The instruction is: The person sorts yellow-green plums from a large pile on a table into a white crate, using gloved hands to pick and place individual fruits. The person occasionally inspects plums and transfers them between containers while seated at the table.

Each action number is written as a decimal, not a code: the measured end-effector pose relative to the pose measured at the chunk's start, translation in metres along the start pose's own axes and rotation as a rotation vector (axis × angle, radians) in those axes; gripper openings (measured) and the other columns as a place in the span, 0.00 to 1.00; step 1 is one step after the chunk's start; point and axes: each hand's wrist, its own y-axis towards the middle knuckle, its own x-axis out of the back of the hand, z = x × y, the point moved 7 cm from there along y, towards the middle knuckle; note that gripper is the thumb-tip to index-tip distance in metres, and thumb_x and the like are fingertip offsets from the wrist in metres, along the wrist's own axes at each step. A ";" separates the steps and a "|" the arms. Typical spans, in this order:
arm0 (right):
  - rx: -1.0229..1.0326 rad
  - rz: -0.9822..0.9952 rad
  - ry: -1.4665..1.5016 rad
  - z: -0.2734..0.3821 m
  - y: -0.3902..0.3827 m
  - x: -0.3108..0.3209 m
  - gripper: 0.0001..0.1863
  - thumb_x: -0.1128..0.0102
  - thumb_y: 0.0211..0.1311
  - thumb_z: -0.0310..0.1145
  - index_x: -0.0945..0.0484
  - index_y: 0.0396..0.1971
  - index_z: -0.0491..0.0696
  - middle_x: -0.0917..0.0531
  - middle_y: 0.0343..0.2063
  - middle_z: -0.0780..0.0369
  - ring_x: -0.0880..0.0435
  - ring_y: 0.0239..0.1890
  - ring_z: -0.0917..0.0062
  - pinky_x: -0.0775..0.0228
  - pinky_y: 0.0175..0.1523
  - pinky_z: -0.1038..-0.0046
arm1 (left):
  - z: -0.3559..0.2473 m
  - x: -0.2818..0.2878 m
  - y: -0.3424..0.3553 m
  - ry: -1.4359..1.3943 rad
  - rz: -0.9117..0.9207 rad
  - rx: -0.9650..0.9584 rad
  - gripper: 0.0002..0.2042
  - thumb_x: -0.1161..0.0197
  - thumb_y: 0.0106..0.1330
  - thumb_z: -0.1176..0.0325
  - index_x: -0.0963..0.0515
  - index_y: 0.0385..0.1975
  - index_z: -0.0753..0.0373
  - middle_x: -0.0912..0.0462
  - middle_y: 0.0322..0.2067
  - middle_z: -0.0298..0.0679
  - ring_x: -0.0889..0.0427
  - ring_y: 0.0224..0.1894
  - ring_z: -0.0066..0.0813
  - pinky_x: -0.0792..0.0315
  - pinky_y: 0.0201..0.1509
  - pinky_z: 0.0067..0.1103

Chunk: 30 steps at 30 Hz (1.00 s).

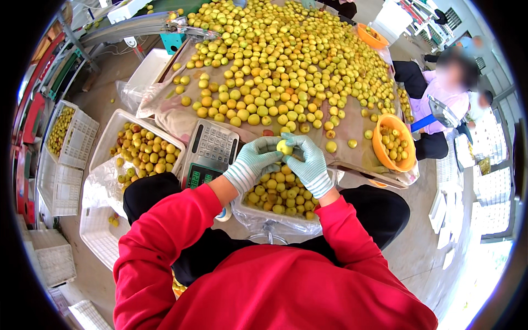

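Between my two gloved hands, above a plastic-lined crate (237, 206), is one small round yellow-green fruit (284, 147), like a plum or apricot. My left hand (254, 160) closes on it from the left, fingers bent and thumb against its lower side. From the right, my right hand (309, 166) pinches the same fruit with thumb and fingers. Both hands wear pale green striped gloves. Below them, many similar fruits (280, 192) fill the crate between my knees. A wide heap of such fruit (286, 66) covers the cloth-topped table (176, 115) in front.
A digital scale with a keypad (213, 144) stands left of my hands. Beyond it sits a white crate of redder fruit (102, 135). An orange basin (379, 148) holds fruit at the table's right. A person in a pale top (432, 99) sits beyond, beside a conveyor-free aisle of stacked white crates (492, 187).
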 end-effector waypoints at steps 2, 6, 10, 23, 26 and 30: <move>-0.089 -0.040 0.120 -0.013 0.001 -0.003 0.19 0.37 0.56 0.13 0.26 0.46 0.46 0.19 0.61 0.58 0.18 0.58 0.75 0.24 0.62 0.74 | -0.006 0.008 0.004 0.209 -0.063 -0.148 0.22 0.30 0.68 0.73 0.27 0.61 0.67 0.17 0.51 0.39 0.16 0.51 0.26 0.19 0.55 0.20; -0.090 -0.064 0.378 -0.025 0.003 -0.002 0.18 0.37 0.57 0.12 0.28 0.43 0.46 0.20 0.60 0.57 0.18 0.57 0.77 0.23 0.60 0.75 | -0.028 -0.002 0.001 0.472 -0.082 -0.279 0.22 0.30 0.64 0.78 0.26 0.58 0.65 0.17 0.49 0.38 0.17 0.51 0.25 0.21 0.58 0.21; -0.070 -0.068 0.431 -0.027 0.006 -0.005 0.18 0.36 0.56 0.11 0.29 0.41 0.47 0.19 0.54 0.60 0.19 0.52 0.81 0.22 0.56 0.78 | -0.038 -0.004 -0.003 0.544 -0.059 -0.378 0.22 0.31 0.63 0.80 0.26 0.57 0.65 0.17 0.49 0.38 0.17 0.50 0.23 0.22 0.56 0.20; -0.183 -0.030 0.571 -0.020 0.002 -0.015 0.16 0.32 0.58 0.14 0.28 0.38 0.48 0.22 0.38 0.69 0.22 0.41 0.87 0.24 0.48 0.81 | -0.055 -0.011 -0.018 0.761 -0.139 -0.469 0.23 0.24 0.57 0.73 0.22 0.54 0.63 0.18 0.49 0.39 0.17 0.49 0.27 0.23 0.55 0.22; -0.189 -0.004 0.523 -0.034 -0.002 -0.013 0.15 0.32 0.58 0.14 0.28 0.36 0.47 0.21 0.39 0.68 0.21 0.42 0.86 0.24 0.50 0.80 | -0.057 -0.013 -0.020 0.764 -0.145 -0.472 0.24 0.23 0.55 0.72 0.22 0.53 0.62 0.19 0.49 0.39 0.17 0.50 0.29 0.23 0.55 0.24; -0.208 0.013 0.484 -0.036 -0.004 -0.012 0.15 0.32 0.56 0.14 0.27 0.36 0.47 0.20 0.40 0.68 0.21 0.42 0.86 0.24 0.50 0.80 | -0.066 -0.022 -0.025 0.797 -0.134 -0.501 0.23 0.24 0.54 0.72 0.22 0.51 0.62 0.20 0.47 0.39 0.18 0.49 0.30 0.23 0.55 0.24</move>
